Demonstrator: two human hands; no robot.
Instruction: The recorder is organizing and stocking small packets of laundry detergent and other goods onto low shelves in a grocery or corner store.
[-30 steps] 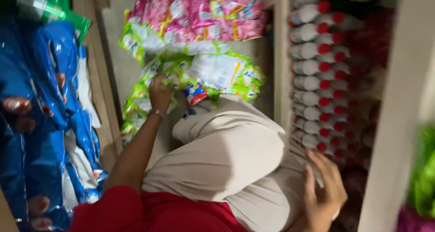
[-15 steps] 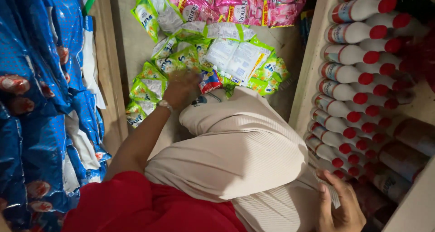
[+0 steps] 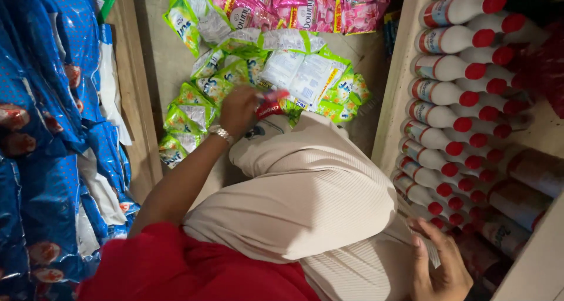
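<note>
left hand (image 3: 238,110) now lifting red tube (image 3: 271,106)

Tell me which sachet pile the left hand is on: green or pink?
The green sachets: the left hand rests on them, while the pink sachets lie farther off.

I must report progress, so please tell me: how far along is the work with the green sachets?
Looks done: the white bottles with red caps lie in neat rows on the right. In hand: the left hand has its grip on a small red pack over the green sachets. Left: those sachets lie in a loose heap. The right hand is low; what it holds is unclear.
</note>
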